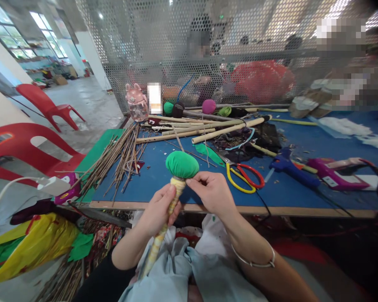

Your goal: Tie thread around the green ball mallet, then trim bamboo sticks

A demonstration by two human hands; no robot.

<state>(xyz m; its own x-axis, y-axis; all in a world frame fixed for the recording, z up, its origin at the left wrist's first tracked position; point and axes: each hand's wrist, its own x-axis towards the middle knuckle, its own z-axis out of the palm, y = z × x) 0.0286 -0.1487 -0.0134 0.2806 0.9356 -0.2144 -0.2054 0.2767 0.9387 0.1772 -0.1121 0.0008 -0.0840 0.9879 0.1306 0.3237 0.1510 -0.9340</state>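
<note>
A stick wrapped in yellow and white strips [159,240] leans up from my lap, topped by a round green cloth-covered head [182,164]. My left hand [162,208] is wrapped round the stick a little below the head. At the base of the head, my right hand [210,189] pinches the edge where cloth meets stick; what lies between its fingertips is too small to make out. Scissors with yellow and red handles [243,176] lie on the blue table, to the right of the head. A green cloth scrap [209,153] lies by their blades.
Thin twigs [119,161] lie piled at the left, with thicker sticks [189,131] behind. A blue glue gun [294,167] and a purple power strip [338,175] with cords sit right. A pink bottle [137,102] stands before the perforated metal screen [164,50]. Red chairs [31,144] stand left.
</note>
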